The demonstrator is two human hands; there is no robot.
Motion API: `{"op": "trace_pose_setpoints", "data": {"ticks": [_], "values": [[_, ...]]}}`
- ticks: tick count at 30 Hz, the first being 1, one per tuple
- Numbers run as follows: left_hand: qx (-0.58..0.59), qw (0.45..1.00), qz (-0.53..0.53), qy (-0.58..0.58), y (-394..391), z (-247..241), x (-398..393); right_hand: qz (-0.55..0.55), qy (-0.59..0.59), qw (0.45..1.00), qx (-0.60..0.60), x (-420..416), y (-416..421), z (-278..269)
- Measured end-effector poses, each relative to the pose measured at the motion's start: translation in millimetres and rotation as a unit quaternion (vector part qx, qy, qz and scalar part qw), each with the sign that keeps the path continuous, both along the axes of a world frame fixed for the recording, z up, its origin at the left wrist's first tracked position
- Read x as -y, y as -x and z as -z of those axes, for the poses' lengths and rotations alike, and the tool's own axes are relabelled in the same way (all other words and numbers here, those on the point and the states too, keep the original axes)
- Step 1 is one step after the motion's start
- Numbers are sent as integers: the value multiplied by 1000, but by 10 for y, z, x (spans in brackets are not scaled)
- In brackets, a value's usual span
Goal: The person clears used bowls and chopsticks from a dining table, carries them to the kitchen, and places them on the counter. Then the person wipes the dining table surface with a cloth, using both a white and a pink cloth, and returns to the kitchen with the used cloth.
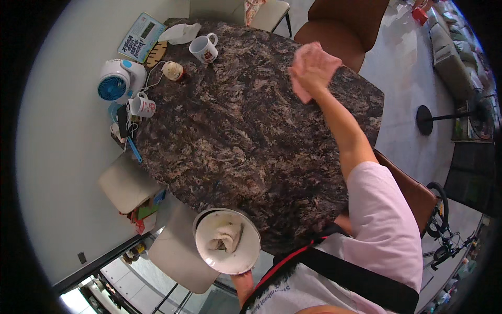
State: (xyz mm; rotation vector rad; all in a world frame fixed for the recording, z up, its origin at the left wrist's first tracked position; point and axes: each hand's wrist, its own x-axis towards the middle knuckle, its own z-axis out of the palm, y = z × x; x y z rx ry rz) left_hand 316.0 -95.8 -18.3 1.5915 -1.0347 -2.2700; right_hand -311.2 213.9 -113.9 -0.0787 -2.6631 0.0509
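My right hand is stretched out to the far right of the table and lies on a pink cloth, pressing it against the dark marbled tabletop. The hand and cloth are slightly blurred. Down by the near edge, my left hand holds a white bowl from beneath; most of its fingers are hidden under the rim. A crumpled whitish cloth rests inside the bowl. Behind the bowl, a second rim shows, though I cannot tell what it belongs to.
Along the left side stand a white-and-blue fan, two mugs, a cream round-topped object with a cable, a wooden trivet and a printed board. Chairs surround the table. A bicycle is at right.
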Motion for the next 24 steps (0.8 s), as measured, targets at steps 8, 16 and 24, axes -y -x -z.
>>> {"op": "trace_pose_setpoints", "data": {"ticks": [8,16,24], "values": [[-72,997,23,-18,-264,-26,-25,-372,-39,905,203,1757,-1081,-402],[-55,998,-4,-13,-86,-165,-129,-623,184,743,161,1473,-3204,-194],[-88,995,-39,-41,-710,154,-75,-313,202,907,196,410,-1311,-1]]}}
